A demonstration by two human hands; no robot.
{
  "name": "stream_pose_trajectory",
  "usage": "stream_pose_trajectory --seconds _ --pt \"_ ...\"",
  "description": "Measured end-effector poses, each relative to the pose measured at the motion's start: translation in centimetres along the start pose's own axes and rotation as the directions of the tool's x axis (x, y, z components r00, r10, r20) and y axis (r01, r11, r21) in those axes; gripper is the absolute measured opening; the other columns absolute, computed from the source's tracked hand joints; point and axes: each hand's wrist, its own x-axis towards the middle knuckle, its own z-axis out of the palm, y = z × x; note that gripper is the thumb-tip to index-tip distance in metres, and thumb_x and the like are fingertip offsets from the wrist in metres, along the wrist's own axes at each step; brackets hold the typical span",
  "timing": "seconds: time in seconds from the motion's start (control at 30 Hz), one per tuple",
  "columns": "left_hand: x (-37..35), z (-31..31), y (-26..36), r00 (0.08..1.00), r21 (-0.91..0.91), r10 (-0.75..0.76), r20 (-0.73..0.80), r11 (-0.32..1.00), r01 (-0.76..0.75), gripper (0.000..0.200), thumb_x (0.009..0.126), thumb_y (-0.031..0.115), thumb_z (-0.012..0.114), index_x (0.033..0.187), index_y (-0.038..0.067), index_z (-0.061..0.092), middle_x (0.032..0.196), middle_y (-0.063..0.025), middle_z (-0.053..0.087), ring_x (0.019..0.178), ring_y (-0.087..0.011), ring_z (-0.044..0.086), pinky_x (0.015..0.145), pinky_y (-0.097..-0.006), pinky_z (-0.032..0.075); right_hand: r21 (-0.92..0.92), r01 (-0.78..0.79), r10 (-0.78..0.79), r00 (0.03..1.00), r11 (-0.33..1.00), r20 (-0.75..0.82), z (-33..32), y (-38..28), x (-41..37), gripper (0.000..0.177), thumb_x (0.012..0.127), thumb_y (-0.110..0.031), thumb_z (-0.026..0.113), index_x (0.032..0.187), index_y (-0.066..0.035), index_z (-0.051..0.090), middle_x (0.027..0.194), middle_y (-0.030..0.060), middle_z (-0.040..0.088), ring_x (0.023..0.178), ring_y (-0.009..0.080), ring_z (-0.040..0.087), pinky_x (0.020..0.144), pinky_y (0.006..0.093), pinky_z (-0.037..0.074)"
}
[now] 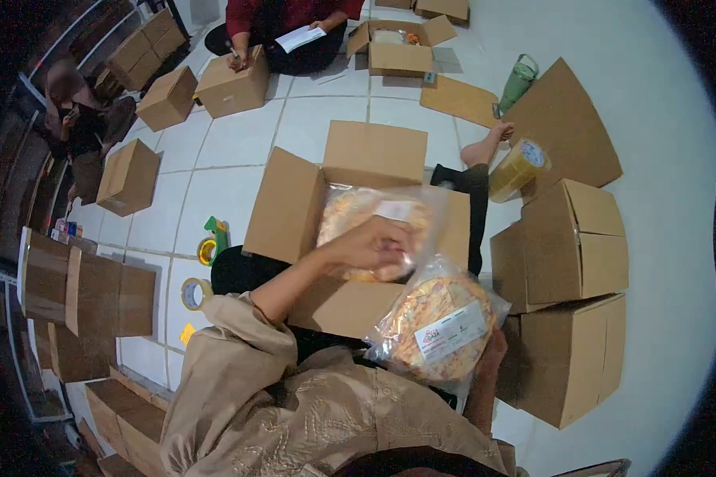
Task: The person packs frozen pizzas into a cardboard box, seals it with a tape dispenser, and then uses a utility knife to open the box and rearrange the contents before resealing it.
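An open cardboard box (285, 205) stands between my legs with its flaps folded out. Inside its opening lies a bagged pizza (346, 213) in clear plastic with a white label, slightly blurred. My left hand (375, 245) reaches over this package, fingers curled on its plastic; the fingertips are partly hidden and smeared. Against my lap, at the box's near right corner, a second bagged pizza (445, 322) is tilted towards me, its printed white label facing up. My right hand (492, 354) grips that package along its right edge, with most fingers hidden behind it.
Rolls of tape (519, 168) stand near my foot; a green tape dispenser (215, 241) and a tape roll (194, 293) lie left. Closed cartons (573, 350) are stacked right, more boxes (111, 294) left. A person (294, 40) writes on a box ahead; another person sits far left.
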Motion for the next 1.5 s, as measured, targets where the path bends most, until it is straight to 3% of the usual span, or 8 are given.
stream_pose_trajectory --seconds 0.2,0.37,0.8,1.13,1.2,1.33,1.43,1.5 --pt "2.2 6.9 7.1 0.915 -0.085 0.302 0.267 0.953 -0.290 0.023 0.078 0.013 0.064 0.096 0.000 0.062 0.089 -0.0100 0.063 0.081 -0.0199 0.059 0.077 -0.0326 0.046 0.111 0.015 -0.018 1.000 0.994 0.018 2.6 -1.3 0.8 0.070 0.089 -0.056 0.034 0.132 0.000 0.037 0.128 0.0154 0.046 0.114 0.0303 0.047 0.095 0.0410 0.040" --pt "3.3 1.7 -3.8 0.949 0.676 -0.314 -0.009 0.698 0.237 0.029 0.069 0.011 0.062 0.097 0.006 0.062 0.088 -0.0148 0.063 0.078 -0.0303 0.062 0.068 -0.0368 0.050 -0.285 0.121 -0.099 0.991 0.951 0.091 -0.6 -1.4 0.1 0.061 0.091 -0.045 0.039 0.131 0.002 0.038 0.128 0.0149 0.047 0.113 0.0269 0.048 0.095 0.0376 0.040" --pt "2.0 4.1 -13.3 0.903 0.878 -0.252 0.348 0.424 -0.220 0.023 0.067 0.016 0.062 0.088 0.009 0.063 0.087 -0.0157 0.062 0.076 -0.0298 0.061 0.070 -0.0389 0.049 -0.173 0.086 -0.073 0.994 0.981 0.081 -1.5 -1.2 -0.5 0.030 0.083 -0.016 0.058 0.103 0.006 0.059 0.099 0.0098 0.062 0.084 0.0189 0.059 0.070 0.0285 0.049" --pt "-0.3 1.0 4.2 0.985 -0.217 -0.162 -0.053 0.965 0.147 0.007 0.084 0.007 0.057 0.083 0.001 0.060 0.077 -0.0044 0.060 0.075 -0.0116 0.057 0.068 -0.0285 0.046 -0.719 0.117 -0.204 0.978 0.685 -0.035 -2.5 0.0 2.3 0.038 0.087 -0.028 0.054 0.108 0.003 0.058 0.100 0.0124 0.060 0.086 0.0216 0.058 0.075 0.0318 0.047" --pt "0.3 4.9 5.1 0.979 -0.168 0.157 0.132 0.977 -0.134 0.021 0.086 0.021 0.058 0.098 0.003 0.057 0.090 -0.0067 0.059 0.081 -0.0146 0.055 0.069 -0.0308 0.045 0.030 -0.025 0.022 0.996 0.999 0.088 -2.9 -0.8 3.0 0.051 0.086 -0.036 0.051 0.119 0.002 0.049 0.110 0.0161 0.056 0.098 0.0267 0.056 0.085 0.0379 0.045" --pt "1.0 6.4 4.9 0.897 0.260 0.437 0.059 0.861 -0.437 0.045 0.086 0.030 0.058 0.120 0.003 0.047 0.107 -0.0159 0.053 0.098 -0.0256 0.051 0.081 -0.0387 0.042 0.092 -0.021 0.005 0.987 0.996 0.163 0.4 -2.2 1.4 0.053 0.086 -0.037 0.051 0.122 0.002 0.047 0.113 0.0168 0.055 0.101 0.0278 0.054 0.087 0.0393 0.044" --pt "-0.5 6.0 -1.7 0.882 0.159 -0.345 -0.320 0.899 0.409 0.078 0.086 0.039 0.055 0.141 0.004 0.012 0.133 -0.0255 0.032 0.127 -0.0389 0.029 0.106 -0.0433 0.021 0.087 -0.008 -0.008 0.983 0.996 0.186 0.6 -2.9 1.0 0.056 0.085 -0.038 0.051 0.124 0.002 0.045 0.115 0.0173 0.053 0.104 0.0287 0.053 0.089 0.0403 0.043" --pt "-1.2 9.5 -4.9 0.921 0.156 -0.248 -0.300 0.940 0.304 0.079 0.086 0.036 0.055 0.141 0.003 0.009 0.138 -0.0244 0.024 0.129 -0.0355 0.028 0.107 -0.0416 0.021 0.105 -0.030 0.006 0.975 0.994 0.222 1.2 -3.2 0.6 0.057 0.085 -0.039 0.051 0.125 0.002 0.043 0.117 0.0176 0.052 0.106 0.0293 0.052 0.090 0.0410 0.043"
